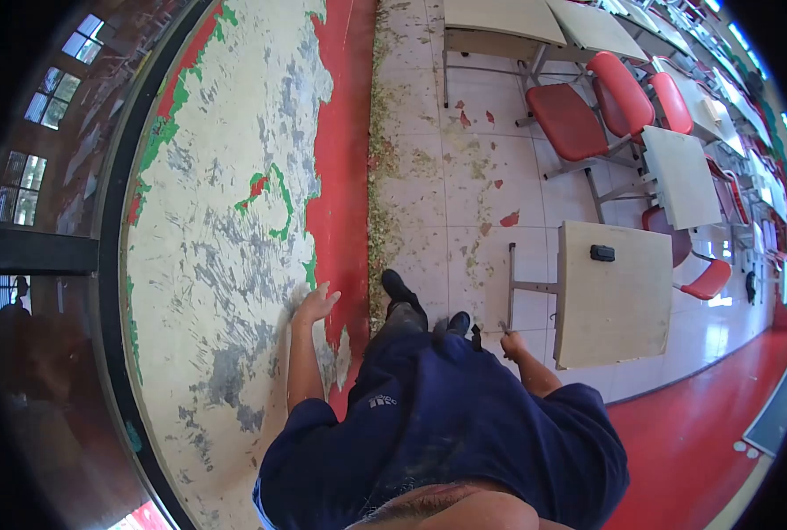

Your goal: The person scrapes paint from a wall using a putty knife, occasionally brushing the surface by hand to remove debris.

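My left hand (pixel 318 303) is open against the wall (pixel 234 203), its fingers stretched out at the edge of the remaining red paint (pixel 345 132). Patches of cream, grey and green show where the wall's paint has come off. My right hand (pixel 514 345) is down at my side, closed round a small hand tool (pixel 504 328) whose thin metal end sticks out toward the floor. The tool's handle is hidden in my fist, and I cannot tell its exact kind.
Paint flakes (pixel 380 177) litter the tiled floor (pixel 490 194) along the wall's foot. A desk (pixel 614 305) with a small black object (pixel 602 253) stands to my right. Beyond are red chairs (pixel 567 121) and more desks (pixel 685 177). A dark-framed window (pixel 45 256) borders the wall.
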Demonstrator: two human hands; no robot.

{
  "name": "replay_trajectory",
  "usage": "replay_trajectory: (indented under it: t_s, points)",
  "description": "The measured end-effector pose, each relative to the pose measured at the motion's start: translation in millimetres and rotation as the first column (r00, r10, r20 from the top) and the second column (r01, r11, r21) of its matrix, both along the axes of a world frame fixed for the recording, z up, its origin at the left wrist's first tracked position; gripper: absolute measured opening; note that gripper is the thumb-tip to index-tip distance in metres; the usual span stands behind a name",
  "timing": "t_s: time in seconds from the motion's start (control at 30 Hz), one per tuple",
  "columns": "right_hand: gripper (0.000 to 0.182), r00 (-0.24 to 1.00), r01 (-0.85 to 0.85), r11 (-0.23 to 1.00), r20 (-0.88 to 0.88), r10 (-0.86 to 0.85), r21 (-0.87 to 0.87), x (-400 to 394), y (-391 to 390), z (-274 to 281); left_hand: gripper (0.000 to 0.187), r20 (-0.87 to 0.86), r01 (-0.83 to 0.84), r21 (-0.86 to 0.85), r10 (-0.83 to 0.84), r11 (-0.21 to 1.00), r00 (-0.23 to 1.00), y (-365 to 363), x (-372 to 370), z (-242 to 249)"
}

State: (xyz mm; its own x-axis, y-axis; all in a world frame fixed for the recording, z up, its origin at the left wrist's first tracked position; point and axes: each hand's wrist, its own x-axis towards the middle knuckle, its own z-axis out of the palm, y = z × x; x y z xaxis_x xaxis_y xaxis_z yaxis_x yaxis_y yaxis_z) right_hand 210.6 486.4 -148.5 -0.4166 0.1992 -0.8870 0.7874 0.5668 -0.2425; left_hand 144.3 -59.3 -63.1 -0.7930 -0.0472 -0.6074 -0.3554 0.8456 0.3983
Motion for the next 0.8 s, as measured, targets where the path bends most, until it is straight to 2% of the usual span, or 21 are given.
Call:
replay_trajectory:
  t_s: [0.03,0.07,0.1,0.13,0.17,0.23,0.27,0.3,0.33,0.4,0.47,0.5,0.53,0.6,0.63,0.7,0.8]
  points:
    - [0.04,0.999,0.03,1.0,0.04,-0.031,0.008,6,14,-27,0.071,0.013,0.002,-0.008,-0.002,1.0,1.0,-5,0,-5]
    - [0.04,0.995,0.06,0.998,0.079,-0.061,0.019,13,30,-57,0.065,-0.04,-0.063,0.02,0.064,0.998,0.997,0,-3,11]
    - [0.041,0.992,0.103,0.995,0.066,-0.103,0.005,12,32,-65,0.064,-0.105,-0.073,0.045,0.077,0.996,0.991,-1,-10,16]
    - [0.042,0.985,0.17,0.984,-0.03,-0.172,-0.054,-1,24,-61,0.062,-0.164,-0.089,0.069,0.1,0.994,0.981,-4,-15,19]
    - [0.044,0.957,0.231,0.961,-0.143,-0.253,-0.154,-14,13,-60,0.061,-0.172,-0.169,0.138,0.192,0.976,0.966,2,-23,35]
    - [0.046,0.892,0.209,0.911,-0.313,-0.327,-0.356,-60,-31,-35,0.059,-0.164,-0.319,0.334,0.388,0.887,0.907,14,-43,42]
    - [0.052,0.888,0.154,0.911,-0.35,-0.297,-0.383,-96,-79,19,0.057,-0.147,-0.374,0.457,0.483,0.807,0.863,18,-54,36]
    - [0.058,0.881,0.008,0.907,-0.426,-0.205,-0.421,-125,-115,47,0.062,-0.17,-0.358,0.517,0.504,0.777,0.847,23,-66,27]
    - [0.057,0.872,-0.054,0.824,-0.429,-0.236,-0.564,-147,-155,92,0.068,-0.188,-0.341,0.573,0.525,0.745,0.83,31,-73,17]
    - [0.057,0.84,-0.263,0.751,-0.527,-0.131,-0.606,-172,-225,140,0.073,-0.084,-0.379,0.692,0.59,0.615,0.803,52,-86,42]
    - [0.053,0.805,-0.449,0.611,-0.592,-0.039,-0.652,-185,-283,192,0.074,0.053,-0.339,0.897,0.693,0.283,0.719,72,-98,87]
    - [0.053,0.641,-0.606,0.601,-0.768,-0.02,-0.521,-191,-308,207,0.075,0.137,-0.301,0.948,0.723,0.102,0.677,75,-99,107]
    - [0.052,0.438,-0.726,0.586,-0.899,-0.011,-0.361,-194,-332,210,0.074,0.14,-0.289,0.955,0.755,0.069,0.641,72,-99,119]
    - [0.047,0.422,-0.718,0.557,-0.898,-0.129,-0.417,-184,-366,197,0.072,0.133,-0.259,0.966,0.81,0.023,0.571,64,-100,138]
    - [0.045,0.444,-0.747,0.536,-0.895,-0.037,-0.393,-178,-372,195,0.064,0.146,-0.325,0.946,0.887,0.005,0.439,61,-101,145]
    - [0.044,0.468,-0.745,0.495,-0.879,-0.088,-0.447,-177,-390,189,0.051,0.19,-0.362,0.93,0.929,-0.067,0.316,41,-92,148]
    - [0.043,0.529,-0.723,0.447,-0.839,-0.131,-0.526,-171,-423,182,0.042,-0.049,-0.58,0.811,0.997,0.076,0.062,21,-98,156]
